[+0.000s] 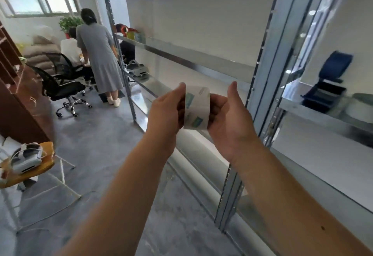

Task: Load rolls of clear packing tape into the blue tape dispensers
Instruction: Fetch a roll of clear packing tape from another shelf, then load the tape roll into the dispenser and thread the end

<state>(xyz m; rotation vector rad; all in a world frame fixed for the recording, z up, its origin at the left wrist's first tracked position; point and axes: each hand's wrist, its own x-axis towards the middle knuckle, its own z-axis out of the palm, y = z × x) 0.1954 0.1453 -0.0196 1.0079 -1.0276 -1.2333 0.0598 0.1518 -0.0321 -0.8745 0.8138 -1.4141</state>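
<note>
Between hands (198,112), tape roll (196,107) edge-on, axis left-right.

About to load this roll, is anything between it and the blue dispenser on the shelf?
The shelving's grey uprights stand between the tape roll, held in both hands, and the blue dispenser.

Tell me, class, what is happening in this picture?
A person holds a roll of clear packing tape with a printed white core in front of them, gripped between the left hand and the right hand. It is not yet loaded: a blue plastic tape dispenser sits apart on the grey metal shelf to the right. Other people stand and sit in the background.
</note>
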